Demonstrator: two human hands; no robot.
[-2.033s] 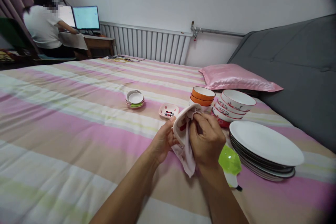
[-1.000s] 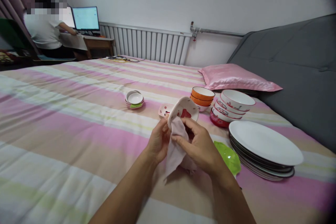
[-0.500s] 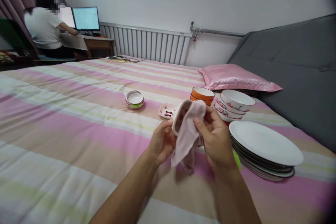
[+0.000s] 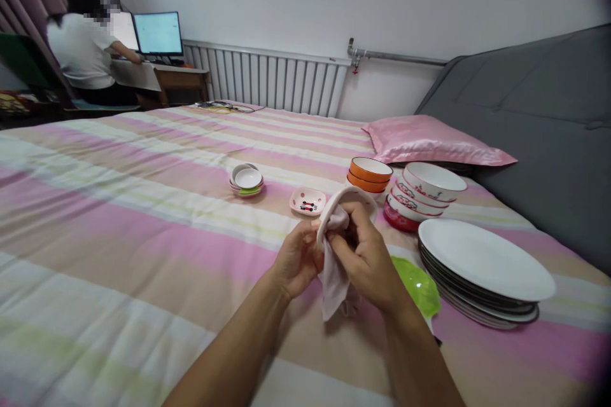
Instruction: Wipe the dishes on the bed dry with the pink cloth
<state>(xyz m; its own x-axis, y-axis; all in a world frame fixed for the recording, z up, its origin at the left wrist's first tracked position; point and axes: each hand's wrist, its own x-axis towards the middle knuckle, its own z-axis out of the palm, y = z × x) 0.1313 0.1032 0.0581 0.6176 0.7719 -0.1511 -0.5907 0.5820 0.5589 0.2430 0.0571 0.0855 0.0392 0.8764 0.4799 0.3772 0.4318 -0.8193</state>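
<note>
A small pale pink dish (image 4: 365, 197) is tilted on edge above the bed, its inner face turned partly towards my right hand. My left hand (image 4: 300, 257) is closed on its left rim. Bunched in the fingers of my right hand (image 4: 365, 254) is a light pink cloth (image 4: 334, 283), pressed against the inside of the dish; its loose end hangs below. Just beyond lies a small pink square dish (image 4: 308, 202) with a cartoon print. A green leaf-shaped dish (image 4: 417, 286) shows partly behind my right forearm.
Stacked plates (image 4: 484, 261) stand at the right, near patterned bowls (image 4: 432, 184) and orange bowls (image 4: 370, 172). Small white bowls (image 4: 248, 178) sit left of centre. A pink pillow (image 4: 434, 140) lies by the grey headboard (image 4: 529, 102). A person (image 4: 86, 44) sits at a desk far left.
My right hand has moved left and inward with the cloth, now inside the dish. The dish has turned to show more of its far rim. More of the green dish is uncovered.
</note>
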